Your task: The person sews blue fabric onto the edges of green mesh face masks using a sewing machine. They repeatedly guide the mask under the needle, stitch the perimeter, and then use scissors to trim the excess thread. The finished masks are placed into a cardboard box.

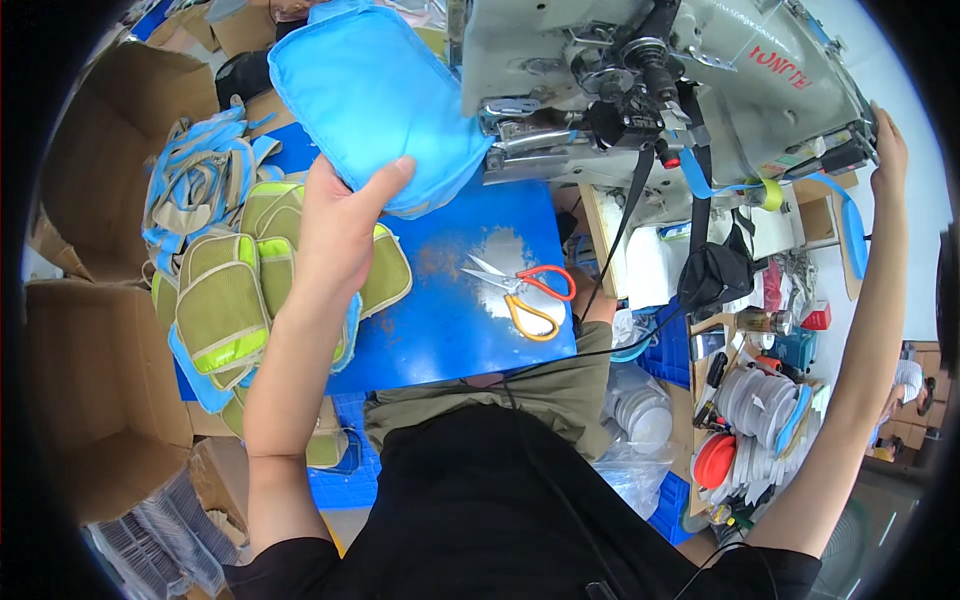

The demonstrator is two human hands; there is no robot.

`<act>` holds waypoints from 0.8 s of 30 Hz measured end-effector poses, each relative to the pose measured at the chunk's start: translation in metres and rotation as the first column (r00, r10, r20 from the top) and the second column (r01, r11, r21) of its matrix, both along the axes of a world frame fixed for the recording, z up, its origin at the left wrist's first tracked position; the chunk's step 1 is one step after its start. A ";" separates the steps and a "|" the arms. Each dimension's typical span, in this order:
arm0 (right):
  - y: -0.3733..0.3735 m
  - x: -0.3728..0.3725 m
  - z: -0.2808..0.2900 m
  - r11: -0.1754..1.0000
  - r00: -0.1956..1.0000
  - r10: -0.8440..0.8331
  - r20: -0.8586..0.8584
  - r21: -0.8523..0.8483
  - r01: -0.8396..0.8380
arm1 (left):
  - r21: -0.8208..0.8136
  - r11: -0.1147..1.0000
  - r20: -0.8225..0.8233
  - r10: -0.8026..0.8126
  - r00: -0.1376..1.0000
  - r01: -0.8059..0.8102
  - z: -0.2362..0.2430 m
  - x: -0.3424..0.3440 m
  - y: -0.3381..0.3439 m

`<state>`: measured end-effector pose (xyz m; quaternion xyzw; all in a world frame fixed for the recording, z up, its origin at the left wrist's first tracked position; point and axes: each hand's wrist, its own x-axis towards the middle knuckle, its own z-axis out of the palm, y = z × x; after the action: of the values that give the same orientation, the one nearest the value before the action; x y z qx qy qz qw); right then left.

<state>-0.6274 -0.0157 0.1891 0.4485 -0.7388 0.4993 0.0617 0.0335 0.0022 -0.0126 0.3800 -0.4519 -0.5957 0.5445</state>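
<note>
My left hand (345, 215) grips the lower edge of a padded light-blue fabric piece (375, 100), thumb on top and the other fingers hidden underneath. The piece's right corner meets the metal arm (535, 140) of a grey-green sewing machine (740, 60); the needle area is hard to make out. Over at the machine's right end, my right hand (890, 150) is curled at the handwheel, its fingers partly hidden. Below the fabric, scissors (520, 290) with one red and one orange handle lie with blades slightly apart on the blue table (430, 345).
Olive-green mesh pouches (225, 310) are heaped on the table's left, beside grey-and-blue trimmed pieces (200, 190). Open cardboard boxes (105, 370) stand farther left. Blue tape (700, 180) hangs at the machine. White rolls (755, 400) and a red roll (714, 460) crowd the right side.
</note>
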 end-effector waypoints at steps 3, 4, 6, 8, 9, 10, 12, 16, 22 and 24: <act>-0.015 -0.043 0.008 0.977 0.921 0.008 0.389 0.194 -0.091 | -0.005 1.000 0.001 0.006 1.000 -0.006 0.000 -0.005 0.000; -0.018 -0.047 0.006 0.983 0.948 -0.025 0.318 0.182 -0.035 | -0.001 1.000 -0.006 0.024 1.000 -0.024 0.000 -0.005 0.001; -0.015 -0.057 -0.003 0.985 0.908 0.110 0.403 0.074 -0.153 | 0.006 0.998 -0.022 0.057 0.998 -0.057 -0.002 -0.006 0.003; -0.006 -0.056 -0.023 0.982 0.872 0.190 0.452 -0.067 -0.179 | 0.025 0.997 -0.037 0.071 0.997 -0.070 -0.005 -0.005 0.006; -0.002 -0.050 -0.036 0.976 0.865 0.207 0.458 -0.152 -0.153 | 0.033 0.996 -0.046 0.079 0.996 -0.078 -0.008 -0.003 0.008; 0.006 -0.047 -0.041 0.965 0.863 0.214 0.458 -0.236 -0.114 | 0.042 0.995 -0.070 0.090 0.994 -0.087 -0.013 -0.003 0.009; 0.015 -0.061 -0.037 0.957 0.890 0.211 0.403 -0.272 -0.104 | 0.051 0.993 -0.112 0.113 0.987 -0.108 -0.028 0.000 0.014; 0.041 -0.007 -0.085 0.948 0.980 0.023 0.198 -0.315 0.041 | 0.183 0.971 -0.130 0.176 0.976 -0.150 -0.069 0.034 0.038; 0.161 0.307 -0.276 0.902 0.918 0.387 -0.084 0.242 -0.358 | 0.260 0.941 -0.122 0.257 0.959 -0.219 -0.097 0.072 0.071; 0.167 0.381 -0.313 0.691 0.764 0.645 -0.007 0.432 -0.580 | 0.268 0.942 -0.129 0.244 0.961 -0.203 -0.098 0.068 0.076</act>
<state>-0.2462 0.1515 -0.1241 0.7101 -0.6252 0.2898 -0.1444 0.1012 0.0782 -0.1103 0.4460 -0.2808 -0.6111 0.5906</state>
